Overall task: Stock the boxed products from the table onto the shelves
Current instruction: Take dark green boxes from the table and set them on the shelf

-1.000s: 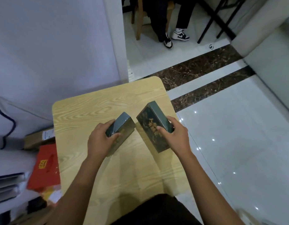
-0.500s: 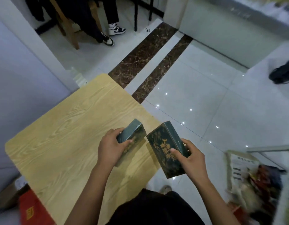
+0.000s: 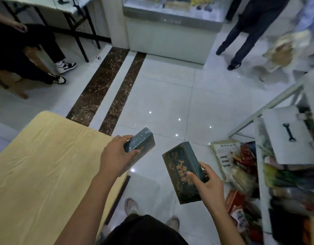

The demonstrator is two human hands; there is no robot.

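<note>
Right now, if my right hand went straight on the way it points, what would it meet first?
Likely nothing close: the right hand, holding a dark box, points over open floor toward the far counter; the shelf lies off to its right.

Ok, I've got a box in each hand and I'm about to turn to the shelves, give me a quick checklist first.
1. Left grip wraps the end of the plain green box: ok.
2. Right grip holds the gold-lettered green box, thumb on its face: ok.
3. Both boxes lifted off the wooden table: ok.
4. Free slot on the shelf unit: cannot tell; it is blurred and crowded with packets.
5. Standing person out of your way: ok; they are across the floor.
</note>
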